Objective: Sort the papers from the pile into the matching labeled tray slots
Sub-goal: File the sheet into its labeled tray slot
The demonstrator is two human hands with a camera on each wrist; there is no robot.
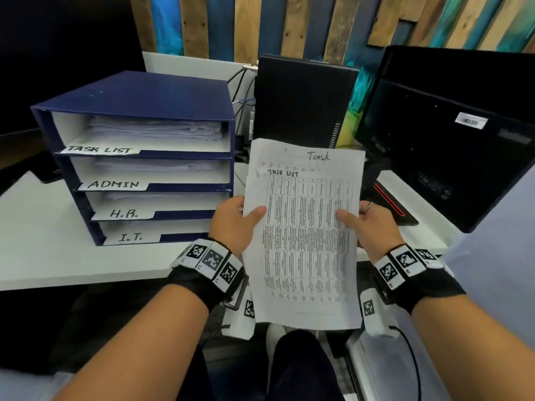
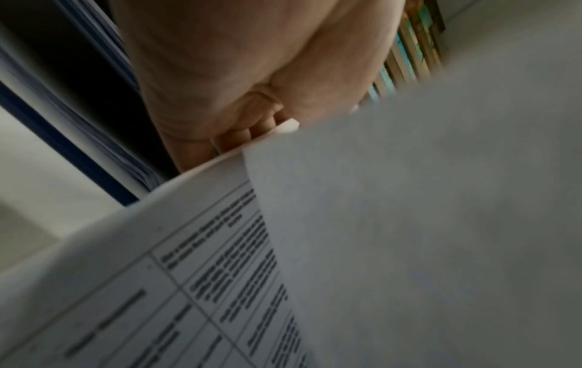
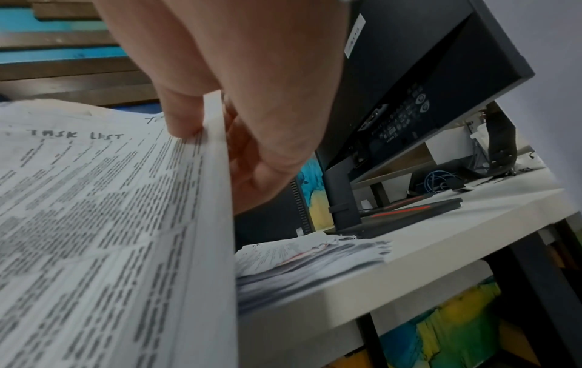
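Between both hands, left hand [image 1: 236, 224] and right hand [image 1: 373, 224] pinch task-list papers [image 1: 304, 235] by thumbs; tray [image 1: 139, 91] slots hold papers, a pile [image 3: 312, 259] remains on the desk [image 1: 43, 250].

On the blue tray stack [image 1: 139, 111] I read four handwritten labels, from top to bottom: "TASK LIST" [image 1: 100, 149], "ADMIN" [image 1: 113, 184], "H.R." [image 1: 124, 213], "I.T." [image 1: 130, 237]. On the front sheet [image 1: 304, 241] I read "TASK LIST", on the sheet behind [image 1: 318, 156] "Task". The printed table text is too small to read.
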